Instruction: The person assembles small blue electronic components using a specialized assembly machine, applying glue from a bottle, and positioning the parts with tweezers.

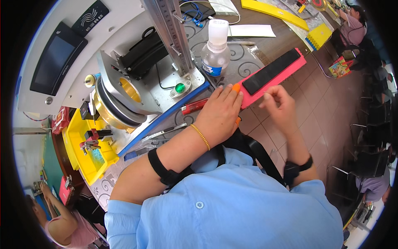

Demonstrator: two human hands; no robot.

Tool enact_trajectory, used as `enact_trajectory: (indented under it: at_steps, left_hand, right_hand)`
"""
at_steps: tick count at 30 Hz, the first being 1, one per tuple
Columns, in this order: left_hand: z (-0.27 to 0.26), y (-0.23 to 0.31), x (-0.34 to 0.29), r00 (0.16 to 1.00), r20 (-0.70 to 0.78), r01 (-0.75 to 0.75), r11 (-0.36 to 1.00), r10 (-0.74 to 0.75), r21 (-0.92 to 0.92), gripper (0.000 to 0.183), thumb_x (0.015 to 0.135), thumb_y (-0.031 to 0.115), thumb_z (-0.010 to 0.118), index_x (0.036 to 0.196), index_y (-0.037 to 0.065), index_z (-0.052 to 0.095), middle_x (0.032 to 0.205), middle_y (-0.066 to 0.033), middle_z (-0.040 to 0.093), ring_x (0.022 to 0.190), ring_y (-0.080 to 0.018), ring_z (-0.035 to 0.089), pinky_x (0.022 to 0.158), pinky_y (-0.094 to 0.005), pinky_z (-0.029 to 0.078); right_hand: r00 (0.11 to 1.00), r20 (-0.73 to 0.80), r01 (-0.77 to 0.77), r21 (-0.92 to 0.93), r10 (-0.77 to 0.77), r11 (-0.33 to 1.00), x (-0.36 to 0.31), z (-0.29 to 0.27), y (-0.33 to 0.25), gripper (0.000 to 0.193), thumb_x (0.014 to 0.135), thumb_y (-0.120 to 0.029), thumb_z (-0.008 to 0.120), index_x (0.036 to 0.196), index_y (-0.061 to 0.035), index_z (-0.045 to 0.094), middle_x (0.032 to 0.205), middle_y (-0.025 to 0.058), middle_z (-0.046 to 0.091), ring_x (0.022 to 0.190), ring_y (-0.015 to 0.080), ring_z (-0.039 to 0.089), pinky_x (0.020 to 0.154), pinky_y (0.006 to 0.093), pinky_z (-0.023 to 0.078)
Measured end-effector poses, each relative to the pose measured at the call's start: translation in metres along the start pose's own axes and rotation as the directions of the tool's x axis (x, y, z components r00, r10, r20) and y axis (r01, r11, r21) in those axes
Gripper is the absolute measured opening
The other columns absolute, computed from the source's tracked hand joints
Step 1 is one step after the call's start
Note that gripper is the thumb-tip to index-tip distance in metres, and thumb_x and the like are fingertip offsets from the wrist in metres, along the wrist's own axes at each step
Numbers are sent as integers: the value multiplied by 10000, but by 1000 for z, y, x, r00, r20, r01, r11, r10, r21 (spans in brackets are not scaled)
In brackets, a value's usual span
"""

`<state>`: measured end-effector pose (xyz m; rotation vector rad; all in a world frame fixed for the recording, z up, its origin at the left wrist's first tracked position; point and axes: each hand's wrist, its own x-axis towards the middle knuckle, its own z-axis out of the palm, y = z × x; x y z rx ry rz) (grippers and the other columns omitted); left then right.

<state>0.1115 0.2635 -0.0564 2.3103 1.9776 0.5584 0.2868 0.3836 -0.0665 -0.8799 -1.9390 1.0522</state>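
My left hand (222, 110) lies flat with its fingers stretched out, over the near end of a pink board (299, 63). Orange coverings show at a fingertip and beside the thumb. A long black block (271, 71) rests on top of the board. Just right of the board, my right hand (282, 108) is raised with the fingers curled and thumb and forefinger pinched together. Whatever is in that pinch, if anything, is too small to make out. A red tool (194, 106) with a partly see-through body sits left of my left hand, and a slim silver pen-like tool (166, 130) lies near my left forearm.
A machine with a brass-rimmed wheel (110, 108) and upright ruled column (172, 35) stands at left, a yellow bin (89, 166) below it. A clear bottle (215, 56) is behind my left hand. Yellow strip (275, 14) lies far back. Other people work at left and far right.
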Motion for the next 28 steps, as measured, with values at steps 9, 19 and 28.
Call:
enact_trajectory:
  at_steps: [9,19,28]
  left_hand:
    - [1,-3,2,1000,-13,-7,1000,7,-7,545,773,181,664,1248,-40,514,1300,-192,511,1283,-312,446,1102,-430,312]
    - [-74,24,-1,997,-21,24,597,-69,-802,409,949,166,510,1317,-9,481,1285,-161,558,1208,-242,534,1064,-396,376]
    - [-135,-8,-9,929,142,49,-266,-343,-963,520,1031,374,348,1391,2,399,1332,-105,528,1166,-247,557,1023,-353,433]
  right_hand:
    - [470,86,26,-996,879,84,-50,-223,81,188,739,-141,614,820,27,636,711,164,675,649,296,685,661,401,543]
    - [621,767,87,137,-161,987,-20,-90,-190,90,732,-73,680,733,-49,593,692,34,615,588,113,581,537,237,451]
    - [874,454,36,298,-174,954,124,25,-174,154,902,-188,638,956,-56,580,827,-30,552,779,64,547,814,228,496]
